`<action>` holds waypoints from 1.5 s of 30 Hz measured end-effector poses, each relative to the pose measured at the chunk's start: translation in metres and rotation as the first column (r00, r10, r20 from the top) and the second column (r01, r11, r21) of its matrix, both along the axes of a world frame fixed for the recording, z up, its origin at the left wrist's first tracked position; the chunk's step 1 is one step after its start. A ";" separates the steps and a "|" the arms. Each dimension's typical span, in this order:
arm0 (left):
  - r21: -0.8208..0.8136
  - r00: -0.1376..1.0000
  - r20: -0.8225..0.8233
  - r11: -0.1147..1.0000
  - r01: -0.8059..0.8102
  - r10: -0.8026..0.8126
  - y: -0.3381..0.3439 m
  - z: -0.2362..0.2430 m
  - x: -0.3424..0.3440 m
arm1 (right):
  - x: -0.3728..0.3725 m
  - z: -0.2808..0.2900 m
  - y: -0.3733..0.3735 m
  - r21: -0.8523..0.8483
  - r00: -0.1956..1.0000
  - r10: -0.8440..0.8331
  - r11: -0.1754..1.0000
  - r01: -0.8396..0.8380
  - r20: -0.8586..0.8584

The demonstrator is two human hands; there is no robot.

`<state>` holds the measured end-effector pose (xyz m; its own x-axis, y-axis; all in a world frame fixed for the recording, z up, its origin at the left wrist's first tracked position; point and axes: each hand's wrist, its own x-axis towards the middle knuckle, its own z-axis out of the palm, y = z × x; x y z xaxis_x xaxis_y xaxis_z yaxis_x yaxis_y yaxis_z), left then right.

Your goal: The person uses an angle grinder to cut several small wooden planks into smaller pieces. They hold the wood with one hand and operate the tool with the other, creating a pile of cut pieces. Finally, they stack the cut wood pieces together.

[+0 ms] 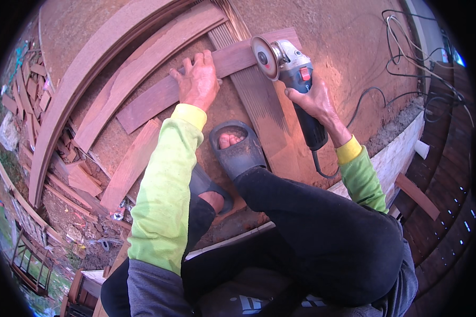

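Figure: Left hand on a plank, right hand on an angle grinder.
At the centre of the frame we see the left hand (197, 82) laid over the reddish-brown plank (156, 103), its fingers a little apart; the plank slants from left of centre toward the upper right, across a ridged board (252, 95). Right of centre, the right hand (318, 101) is clamped around the body of the angle grinder (296, 79), whose disc (265, 58) overlaps the plank in our view; we cannot tell whether they touch. We note two curved boards at upper left, a dark sandal (243, 158) below the plank, and tangled cables (399, 47) at upper right.
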<state>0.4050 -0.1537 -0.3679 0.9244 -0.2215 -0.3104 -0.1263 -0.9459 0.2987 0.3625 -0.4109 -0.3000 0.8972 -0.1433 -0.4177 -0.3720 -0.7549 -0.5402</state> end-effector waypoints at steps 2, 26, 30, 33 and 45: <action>-0.006 1.000 0.000 1.000 -0.003 0.003 0.000 0.000 0.000 | 0.001 0.004 0.002 -0.010 1.000 0.003 1.000 -0.003 -0.015; -0.012 1.000 0.017 1.000 -0.011 0.012 0.001 -0.002 -0.001 | 0.004 -0.003 0.001 -0.031 0.999 -0.015 0.999 0.014 -0.030; -0.022 1.000 0.021 1.000 -0.016 0.016 0.001 0.000 -0.001 | 0.005 -0.005 0.000 -0.042 1.000 -0.006 0.999 0.005 -0.022; 0.015 1.000 -0.002 1.000 -0.003 0.003 -0.001 0.001 0.000 | 0.004 -0.006 -0.001 -0.043 1.000 -0.007 0.999 0.006 -0.020; -0.015 1.000 0.019 1.000 -0.008 0.008 0.001 0.001 -0.001 | 0.010 -0.010 -0.001 -0.017 1.000 0.001 1.000 -0.001 -0.016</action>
